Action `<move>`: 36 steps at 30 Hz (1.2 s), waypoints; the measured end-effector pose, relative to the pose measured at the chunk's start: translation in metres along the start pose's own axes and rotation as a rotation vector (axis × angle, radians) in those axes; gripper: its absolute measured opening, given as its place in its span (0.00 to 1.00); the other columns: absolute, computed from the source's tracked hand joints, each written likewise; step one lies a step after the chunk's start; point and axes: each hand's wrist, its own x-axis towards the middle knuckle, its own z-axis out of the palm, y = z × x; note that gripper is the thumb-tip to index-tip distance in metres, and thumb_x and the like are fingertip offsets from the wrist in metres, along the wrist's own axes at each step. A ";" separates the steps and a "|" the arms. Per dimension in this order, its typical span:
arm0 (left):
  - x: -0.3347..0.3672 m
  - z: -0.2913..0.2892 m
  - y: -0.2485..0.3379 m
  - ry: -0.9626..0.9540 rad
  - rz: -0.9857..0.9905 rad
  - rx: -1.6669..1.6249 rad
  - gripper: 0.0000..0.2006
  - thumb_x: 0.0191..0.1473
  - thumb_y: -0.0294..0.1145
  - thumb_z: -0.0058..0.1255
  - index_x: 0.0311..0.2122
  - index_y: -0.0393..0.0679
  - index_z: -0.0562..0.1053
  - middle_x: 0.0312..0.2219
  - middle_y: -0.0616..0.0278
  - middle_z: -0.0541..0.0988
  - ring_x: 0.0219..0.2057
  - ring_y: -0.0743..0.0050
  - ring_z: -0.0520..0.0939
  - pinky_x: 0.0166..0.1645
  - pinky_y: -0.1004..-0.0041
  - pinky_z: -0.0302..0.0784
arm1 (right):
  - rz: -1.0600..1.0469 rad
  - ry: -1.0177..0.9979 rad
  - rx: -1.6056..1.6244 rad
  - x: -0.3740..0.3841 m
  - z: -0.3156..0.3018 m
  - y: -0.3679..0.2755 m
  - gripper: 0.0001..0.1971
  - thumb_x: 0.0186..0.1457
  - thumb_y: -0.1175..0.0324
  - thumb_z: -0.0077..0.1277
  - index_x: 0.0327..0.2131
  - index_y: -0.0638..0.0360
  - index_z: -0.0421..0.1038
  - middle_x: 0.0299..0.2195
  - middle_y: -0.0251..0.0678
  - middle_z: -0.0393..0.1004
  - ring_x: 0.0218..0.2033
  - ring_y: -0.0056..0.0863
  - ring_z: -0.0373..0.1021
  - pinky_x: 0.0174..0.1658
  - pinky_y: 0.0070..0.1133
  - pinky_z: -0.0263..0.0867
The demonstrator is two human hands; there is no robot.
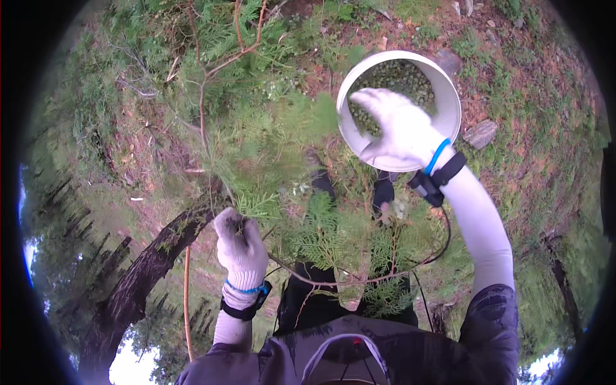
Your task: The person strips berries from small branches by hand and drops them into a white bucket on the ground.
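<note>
Fingers (371, 97) spread, seemingly empty, my right hand (402, 133) hangs over the far bucket (450, 109), whose wall pens in green pieces (410, 80); whether my left hand (245, 249), near the trunk (151, 260), grips anything, I cannot tell.

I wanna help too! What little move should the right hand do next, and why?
Perhaps move the white-gloved right hand toward the feathery green sprigs: it's open over the round white bucket, where small green pieces lie.

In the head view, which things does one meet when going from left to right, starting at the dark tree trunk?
Dark tree trunk → left gloved hand → white bucket → grey stone.
</note>
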 end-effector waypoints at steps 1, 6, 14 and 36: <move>0.000 0.002 0.005 -0.006 0.043 0.032 0.15 0.52 0.17 0.48 0.46 0.39 0.67 0.32 0.57 0.74 0.31 0.67 0.78 0.39 0.73 0.75 | -0.109 0.045 0.057 0.005 0.008 -0.020 0.53 0.31 0.49 0.72 0.61 0.62 0.59 0.59 0.50 0.65 0.60 0.47 0.62 0.64 0.36 0.57; -0.003 -0.011 0.026 -0.093 0.061 0.028 0.20 0.53 0.12 0.40 0.52 0.36 0.65 0.45 0.58 0.72 0.47 0.69 0.74 0.57 0.70 0.68 | 0.163 -0.445 0.357 0.033 0.029 -0.084 0.54 0.39 0.39 0.67 0.62 0.67 0.56 0.56 0.56 0.67 0.57 0.48 0.67 0.61 0.33 0.61; 0.010 0.003 0.020 -0.131 0.146 0.028 0.16 0.56 0.18 0.47 0.51 0.37 0.65 0.35 0.57 0.76 0.35 0.68 0.79 0.41 0.73 0.76 | 0.067 -0.272 -0.070 0.008 0.050 0.015 0.20 0.48 0.66 0.55 0.47 0.45 0.75 0.39 0.39 0.79 0.42 0.40 0.77 0.45 0.34 0.73; 0.025 0.008 -0.065 0.069 -0.095 -0.115 0.20 0.57 0.15 0.45 0.55 0.38 0.63 0.43 0.59 0.69 0.44 0.72 0.72 0.49 0.75 0.70 | 0.664 -0.844 1.053 -0.082 0.035 -0.005 0.48 0.54 0.48 0.61 0.67 0.67 0.48 0.54 0.36 0.72 0.50 0.23 0.69 0.47 0.20 0.66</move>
